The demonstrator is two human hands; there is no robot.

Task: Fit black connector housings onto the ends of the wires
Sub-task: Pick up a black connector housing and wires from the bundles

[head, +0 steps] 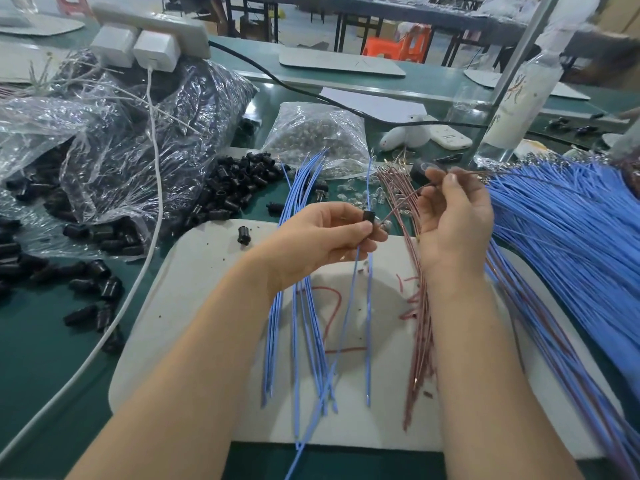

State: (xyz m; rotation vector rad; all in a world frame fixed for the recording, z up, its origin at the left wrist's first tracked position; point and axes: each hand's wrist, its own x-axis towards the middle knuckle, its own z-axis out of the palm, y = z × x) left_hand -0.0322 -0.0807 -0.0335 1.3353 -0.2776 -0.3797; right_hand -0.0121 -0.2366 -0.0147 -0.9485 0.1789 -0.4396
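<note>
Green tabletop (41, 358) w/ a white mat (194, 271) at its near edge: over the mat the left hand (311, 240) pinches a black housing (369, 216) btwn thumb & fingers, blue wires (369, 306) hanging below, right hand (453, 223) pinching a thin red wire (404, 198), loose housings (239, 188) piled far-left.

Pinched black housing (369, 216); curved red wire (398, 204)

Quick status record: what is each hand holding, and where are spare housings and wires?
left hand: pinches a housing, blue wires hanging below
right hand: pinches a red wire curving toward the housing
spare housings: loose pile left of the board
wire stock: blue bundle at right, red wires on the board
</note>
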